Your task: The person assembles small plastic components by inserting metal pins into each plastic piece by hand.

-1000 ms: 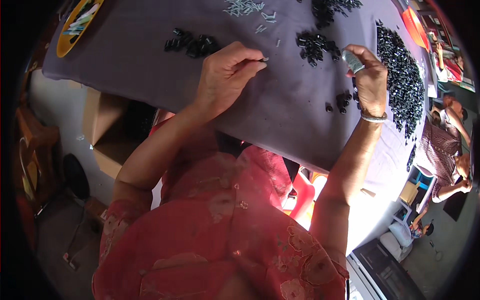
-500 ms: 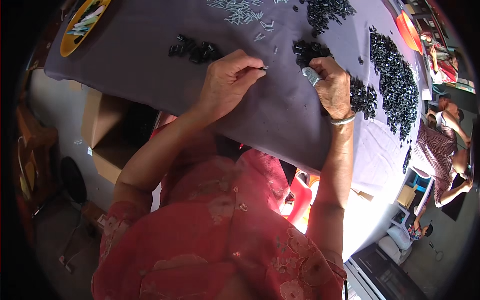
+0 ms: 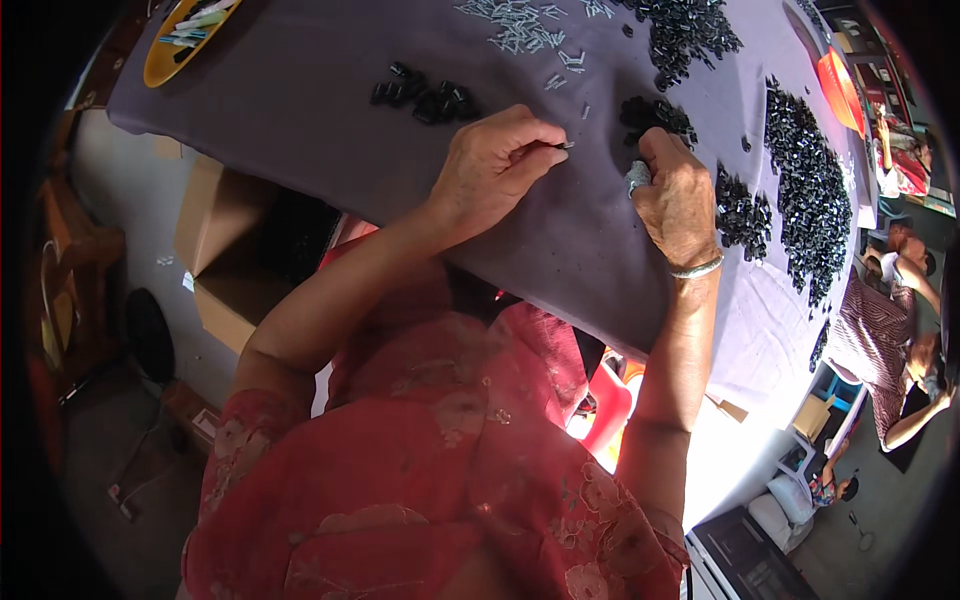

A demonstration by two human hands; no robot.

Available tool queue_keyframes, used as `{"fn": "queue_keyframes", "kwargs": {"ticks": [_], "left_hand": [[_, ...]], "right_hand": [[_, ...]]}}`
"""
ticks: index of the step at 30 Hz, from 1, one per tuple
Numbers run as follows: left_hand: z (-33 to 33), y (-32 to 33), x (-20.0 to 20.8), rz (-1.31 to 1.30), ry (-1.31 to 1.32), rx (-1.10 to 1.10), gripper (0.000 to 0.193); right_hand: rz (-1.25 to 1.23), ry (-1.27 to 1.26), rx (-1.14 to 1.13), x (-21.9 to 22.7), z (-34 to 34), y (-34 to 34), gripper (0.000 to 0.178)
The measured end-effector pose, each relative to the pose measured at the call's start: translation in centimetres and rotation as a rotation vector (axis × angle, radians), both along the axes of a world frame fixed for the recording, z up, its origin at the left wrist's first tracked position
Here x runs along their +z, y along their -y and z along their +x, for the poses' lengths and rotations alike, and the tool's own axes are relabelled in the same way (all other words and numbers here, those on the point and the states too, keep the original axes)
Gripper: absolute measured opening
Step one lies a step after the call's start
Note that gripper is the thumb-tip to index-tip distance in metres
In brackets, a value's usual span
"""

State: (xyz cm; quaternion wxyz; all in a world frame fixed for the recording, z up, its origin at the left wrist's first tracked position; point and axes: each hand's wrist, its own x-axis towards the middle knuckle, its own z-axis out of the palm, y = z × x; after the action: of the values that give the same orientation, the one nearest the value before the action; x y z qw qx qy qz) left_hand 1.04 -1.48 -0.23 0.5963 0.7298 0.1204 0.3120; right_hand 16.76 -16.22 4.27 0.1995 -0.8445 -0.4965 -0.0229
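Note:
My left hand (image 3: pixel 500 170) is closed in a pinch over the purple-grey tablecloth (image 3: pixel 570 250). Between thumb and forefinger it grips a small dark piece with a silvery tip (image 3: pixel 566 146). To its right, my right hand (image 3: pixel 677 205) is closed, silvery tape around its thumb and a bracelet on the wrist. Whatever its fingers hold, if anything, is hidden. Just beyond it lies a small heap of black pieces (image 3: pixel 655 115). Thin silvery pins (image 3: pixel 520 28) are scattered farther off. Left of my left hand sits a loose group of larger black pieces (image 3: pixel 425 97).
More black pieces (image 3: pixel 810 190) are heaped at the right, with others (image 3: pixel 690 40) at the far side. A yellow tray (image 3: pixel 160 60) holds pens or tools at the far left. An open cardboard box (image 3: pixel 215 215) stands below the table edge. People sit at the right.
My view has shifted, so the table's contents appear farther right. My right hand has drawn back slightly from the small black heap. My left hand keeps its pinch on the small piece.

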Motion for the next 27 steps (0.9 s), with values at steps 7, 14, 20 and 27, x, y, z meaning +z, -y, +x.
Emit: {"fn": "queue_keyframes", "kwargs": {"ticks": [7,14,20,27], "left_hand": [[-0.1,0.0,0.2,0.000,-0.019,-0.002,0.008],[-0.1,-0.1,-0.4,-0.045,0.023,-0.007,0.009],[-0.2,0.1,0.0,-0.028,-0.009,0.002,0.008],[-0.2,0.0,0.5,0.033,-0.040,0.014,0.008]], "right_hand": [[0.201,-0.257,0.074,-0.6,0.2,0.4,0.019],[0.442,-0.966,0.121,0.3,-1.7,-1.4,0.017],[0.481,-1.032,0.149,-0.8,-2.1,-2.2,0.018],[0.509,-1.020,0.167,-1.5,-2.6,-2.3,0.016]]}}
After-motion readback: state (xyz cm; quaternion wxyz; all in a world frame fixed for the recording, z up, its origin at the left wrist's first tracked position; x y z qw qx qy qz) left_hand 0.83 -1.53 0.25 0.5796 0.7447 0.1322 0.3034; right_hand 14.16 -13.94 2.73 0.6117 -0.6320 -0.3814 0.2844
